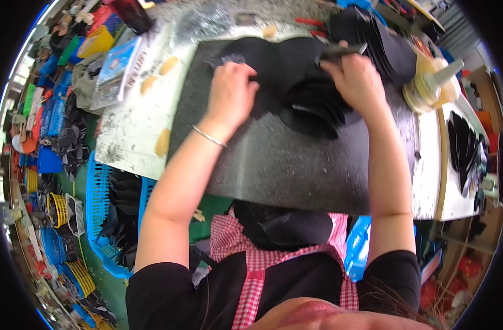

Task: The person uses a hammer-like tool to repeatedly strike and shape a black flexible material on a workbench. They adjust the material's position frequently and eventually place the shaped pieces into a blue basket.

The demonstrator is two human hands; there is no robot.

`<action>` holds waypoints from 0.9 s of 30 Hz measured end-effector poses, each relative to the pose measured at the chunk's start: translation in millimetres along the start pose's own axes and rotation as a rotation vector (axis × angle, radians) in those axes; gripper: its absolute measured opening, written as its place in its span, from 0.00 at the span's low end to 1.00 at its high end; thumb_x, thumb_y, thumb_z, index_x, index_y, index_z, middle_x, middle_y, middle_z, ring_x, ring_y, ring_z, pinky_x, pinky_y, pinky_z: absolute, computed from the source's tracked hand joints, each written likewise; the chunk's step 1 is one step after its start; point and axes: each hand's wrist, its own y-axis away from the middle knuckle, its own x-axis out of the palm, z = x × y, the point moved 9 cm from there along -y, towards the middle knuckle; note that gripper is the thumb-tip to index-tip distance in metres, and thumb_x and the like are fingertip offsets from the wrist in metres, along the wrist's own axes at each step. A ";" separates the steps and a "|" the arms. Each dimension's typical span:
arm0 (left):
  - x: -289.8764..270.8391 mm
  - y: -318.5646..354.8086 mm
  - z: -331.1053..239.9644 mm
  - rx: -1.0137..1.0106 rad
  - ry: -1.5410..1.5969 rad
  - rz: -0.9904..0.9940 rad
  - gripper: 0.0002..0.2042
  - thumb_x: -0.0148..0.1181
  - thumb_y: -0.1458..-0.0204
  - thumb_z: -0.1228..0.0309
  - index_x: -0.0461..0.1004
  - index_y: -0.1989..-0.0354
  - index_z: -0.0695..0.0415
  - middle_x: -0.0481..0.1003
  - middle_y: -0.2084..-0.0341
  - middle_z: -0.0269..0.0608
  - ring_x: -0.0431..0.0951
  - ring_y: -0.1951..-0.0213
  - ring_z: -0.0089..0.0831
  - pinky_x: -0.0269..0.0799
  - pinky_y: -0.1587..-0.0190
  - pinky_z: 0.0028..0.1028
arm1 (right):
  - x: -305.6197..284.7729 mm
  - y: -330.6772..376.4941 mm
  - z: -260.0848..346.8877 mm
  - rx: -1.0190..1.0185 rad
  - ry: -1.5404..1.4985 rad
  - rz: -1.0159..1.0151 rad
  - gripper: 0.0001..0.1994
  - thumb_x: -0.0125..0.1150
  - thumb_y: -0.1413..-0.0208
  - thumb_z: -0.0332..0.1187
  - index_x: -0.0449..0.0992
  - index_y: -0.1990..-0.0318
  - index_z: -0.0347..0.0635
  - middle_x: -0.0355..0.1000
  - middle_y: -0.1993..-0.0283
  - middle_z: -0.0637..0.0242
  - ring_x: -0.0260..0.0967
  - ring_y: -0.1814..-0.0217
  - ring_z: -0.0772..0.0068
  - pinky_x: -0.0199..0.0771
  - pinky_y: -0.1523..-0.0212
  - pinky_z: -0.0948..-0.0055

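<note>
Cluttered workshop, grey metal counter (295,165): left hand (232,93) is pressing down a flat black fabric piece (279,63), right hand (359,82) is gripping a dark brush-like tool (339,51) (glue pot (427,88) nearby). Risk: the fabric is probably slipping if pressure eases.

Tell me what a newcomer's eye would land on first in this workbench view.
First, the two bare hands at the centre of the metal-topped table: the left hand presses on a black fabric piece, and the right hand grips a dark tool over a fanned stack of black cut pieces. Next, the yellow tape roll at the right, and the blue basket of dark pieces at lower left.
</note>
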 end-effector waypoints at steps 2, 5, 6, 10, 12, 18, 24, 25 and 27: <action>11.2 23.0 -51.8 0.228 0.033 -0.186 0.47 0.80 0.54 0.56 0.64 0.27 0.60 0.63 0.28 0.64 0.58 0.25 0.63 0.56 0.24 0.48 | 23.9 7.1 -17.1 -0.031 0.003 0.035 0.18 0.66 0.36 0.44 0.81 0.52 0.37 0.80 0.59 0.42 0.79 0.53 0.37 0.79 0.53 0.45; -1.3 21.7 -84.7 0.248 -0.072 -0.120 0.47 0.77 0.51 0.53 0.62 0.26 0.63 0.60 0.28 0.71 0.56 0.25 0.67 0.55 0.24 0.54 | 13.6 -14.6 -2.4 -0.072 -0.041 -0.005 0.17 0.65 0.36 0.43 0.82 0.55 0.36 0.81 0.58 0.42 0.80 0.54 0.35 0.81 0.52 0.43; 4.4 27.6 -82.4 0.255 -0.112 -0.156 0.40 0.72 0.44 0.54 0.63 0.26 0.62 0.64 0.29 0.67 0.60 0.26 0.64 0.54 0.25 0.55 | 18.1 -11.4 -1.2 -0.039 -0.034 0.036 0.17 0.65 0.36 0.43 0.82 0.56 0.36 0.81 0.58 0.42 0.80 0.53 0.35 0.81 0.52 0.43; 5.0 16.9 -49.2 0.335 0.035 -0.031 0.25 0.59 0.32 0.64 0.69 0.29 0.57 0.72 0.32 0.56 0.66 0.27 0.53 0.56 0.25 0.54 | 14.0 -9.2 6.3 -0.013 -0.006 0.082 0.17 0.65 0.36 0.44 0.80 0.55 0.36 0.81 0.57 0.43 0.80 0.53 0.36 0.82 0.52 0.44; -5.7 12.0 -27.2 0.285 0.159 0.004 0.20 0.58 0.31 0.64 0.75 0.35 0.58 0.80 0.42 0.51 0.79 0.39 0.47 0.66 0.30 0.46 | 15.8 -9.5 4.7 -0.037 0.027 0.093 0.18 0.65 0.36 0.44 0.77 0.53 0.36 0.81 0.57 0.43 0.81 0.54 0.37 0.82 0.54 0.45; -71.2 11.4 56.1 -0.162 1.524 -0.283 0.09 0.66 0.34 0.63 0.83 0.54 0.56 0.84 0.59 0.35 0.84 0.57 0.24 0.83 0.54 0.31 | 15.5 -10.0 11.5 -0.042 0.044 0.066 0.19 0.65 0.35 0.44 0.74 0.51 0.35 0.82 0.57 0.43 0.82 0.55 0.38 0.83 0.54 0.46; -197.6 33.9 -8.6 0.320 1.082 -0.942 0.10 0.65 0.32 0.66 0.83 0.59 0.61 0.81 0.66 0.31 0.77 0.66 0.18 0.75 0.61 0.24 | 16.9 -6.7 3.7 0.025 -0.003 0.055 0.21 0.66 0.37 0.46 0.76 0.52 0.34 0.82 0.57 0.41 0.81 0.51 0.37 0.82 0.52 0.46; -204.3 35.6 -36.3 0.403 0.875 -0.976 0.09 0.64 0.32 0.67 0.83 0.60 0.60 0.80 0.69 0.28 0.75 0.68 0.16 0.71 0.63 0.22 | 15.4 -6.9 -3.6 0.052 -0.063 0.036 0.21 0.67 0.38 0.47 0.78 0.52 0.34 0.82 0.57 0.41 0.81 0.51 0.37 0.82 0.51 0.46; -173.9 27.2 -89.4 0.410 0.719 -0.817 0.03 0.67 0.37 0.76 0.84 0.58 0.62 0.82 0.69 0.30 0.78 0.67 0.19 0.73 0.61 0.21 | 19.9 -11.0 -32.0 0.112 -0.190 0.001 0.23 0.69 0.40 0.49 0.81 0.53 0.35 0.82 0.56 0.41 0.80 0.49 0.37 0.81 0.49 0.47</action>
